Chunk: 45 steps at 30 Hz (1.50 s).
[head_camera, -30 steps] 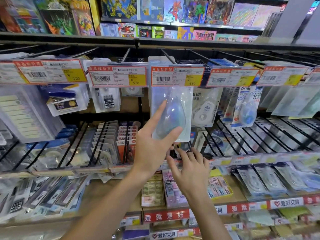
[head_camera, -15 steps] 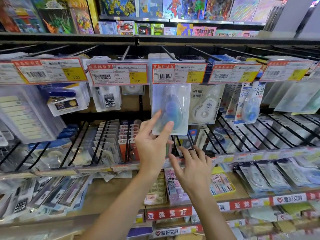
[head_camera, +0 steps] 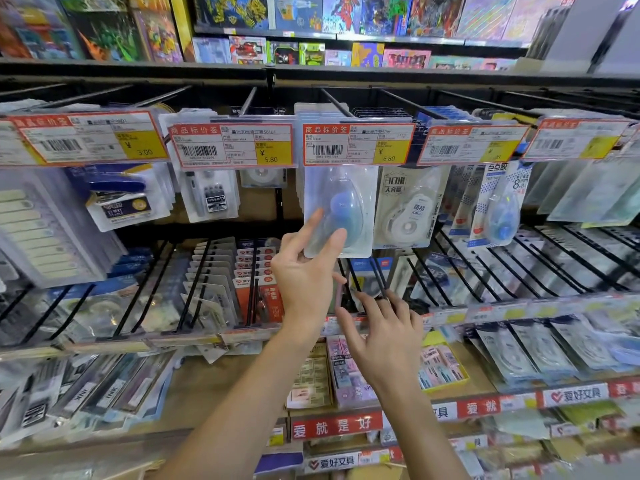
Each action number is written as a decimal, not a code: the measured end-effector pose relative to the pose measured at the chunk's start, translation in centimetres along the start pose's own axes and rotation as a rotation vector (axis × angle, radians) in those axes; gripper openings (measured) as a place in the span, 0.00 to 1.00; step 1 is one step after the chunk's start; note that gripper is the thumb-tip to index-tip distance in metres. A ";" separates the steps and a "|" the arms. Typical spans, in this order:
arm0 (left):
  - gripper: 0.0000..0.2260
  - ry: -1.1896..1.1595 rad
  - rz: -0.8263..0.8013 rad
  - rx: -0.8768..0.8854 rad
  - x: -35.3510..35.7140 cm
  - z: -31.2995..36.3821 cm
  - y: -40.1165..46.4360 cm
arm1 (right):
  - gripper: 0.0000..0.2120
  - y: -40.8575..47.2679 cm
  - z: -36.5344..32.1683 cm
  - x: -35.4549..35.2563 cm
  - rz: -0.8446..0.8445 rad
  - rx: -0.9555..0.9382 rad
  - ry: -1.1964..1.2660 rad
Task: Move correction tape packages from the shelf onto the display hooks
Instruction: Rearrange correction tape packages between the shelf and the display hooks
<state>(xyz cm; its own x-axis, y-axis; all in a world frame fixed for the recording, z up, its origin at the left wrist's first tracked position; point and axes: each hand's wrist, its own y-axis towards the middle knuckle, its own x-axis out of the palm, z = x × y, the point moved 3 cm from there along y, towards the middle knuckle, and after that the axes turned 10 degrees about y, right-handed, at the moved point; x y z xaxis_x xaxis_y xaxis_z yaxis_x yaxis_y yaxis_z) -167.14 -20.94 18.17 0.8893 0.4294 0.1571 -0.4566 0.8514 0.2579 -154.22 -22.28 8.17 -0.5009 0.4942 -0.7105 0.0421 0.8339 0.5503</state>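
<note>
— Clear plastic with a blue dispenser inside: that correction tape package (head_camera: 341,211) hangs from the display hook (head_camera: 337,102) behind the 6.80 price tag (head_camera: 356,144), front of its row. Is it seated?

— It looks hung. The left hand (head_camera: 304,271) has thumb and forefinger pinched on its lower left corner, so I'd judge it is being squared up or about to be let go.

— And the right hand (head_camera: 384,334)?

— Lower and nearer, fingers (head_camera: 363,304) spread and relaxed, holding nothing, reaching toward the black wire dividers (head_camera: 367,278) of the middle shelf.

— So how much is done?

— Several identical cards sit stacked behind the front one on that hook, so part of the stocking appears finished. What remains is hard to count; the packages lying among the dividers are blurred, and I cannot tell which belong on this hook.

— Next hook over?

— The white 30-metre tape pack (head_camera: 407,209) just right hangs full enough already.
</note>
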 end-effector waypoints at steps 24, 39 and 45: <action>0.22 0.515 0.099 0.463 -1.3 -1.4 0.2 | 0.32 0.2 -0.2 -0.5 -0.086 0.018 -0.021; 0.28 1.439 -0.273 0.444 -0.5 -2.2 -8.7 | 0.27 -0.1 4.0 -6.1 -0.248 -0.205 0.038; 0.26 1.497 -0.537 0.475 8.3 -2.7 -13.9 | 0.26 -2.2 11.8 -11.8 -0.266 -0.195 0.029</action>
<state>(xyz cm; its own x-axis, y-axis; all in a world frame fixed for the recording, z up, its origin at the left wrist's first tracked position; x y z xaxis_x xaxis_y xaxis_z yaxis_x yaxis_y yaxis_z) -153.35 -28.37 13.27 0.0418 0.2656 -0.9632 0.1734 0.9475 0.2687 -138.23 -27.06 10.15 -0.4970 0.2558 -0.8292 -0.2585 0.8686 0.4228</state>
